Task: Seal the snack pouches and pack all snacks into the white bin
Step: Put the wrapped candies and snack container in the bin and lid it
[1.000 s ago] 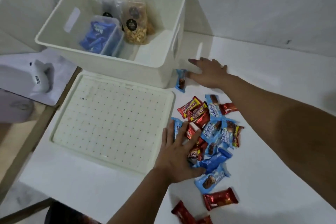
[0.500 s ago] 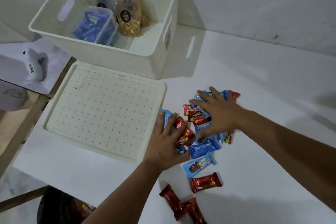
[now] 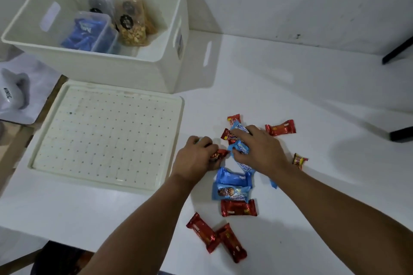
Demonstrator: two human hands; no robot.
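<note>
Head view, six red bars [image 3: 238, 208] apart, perhaps five blue [image 3: 231, 192].

1. The scene is seen through a single head-worn wide-angle view, so no part is shared with a second view.
2. The desk [image 3: 290, 87] is looked at from above and slightly behind, forward and steeply downward.
3. The white bin [image 3: 125, 73] is placed upper left in the picture, at the far side of the desk, and its inside is seen from above.
4. Nearer than the bin, both forearms are seen entering from the bottom edge, close to the lens.
5. Behind the bin, the wall is included along the top edge.
</note>
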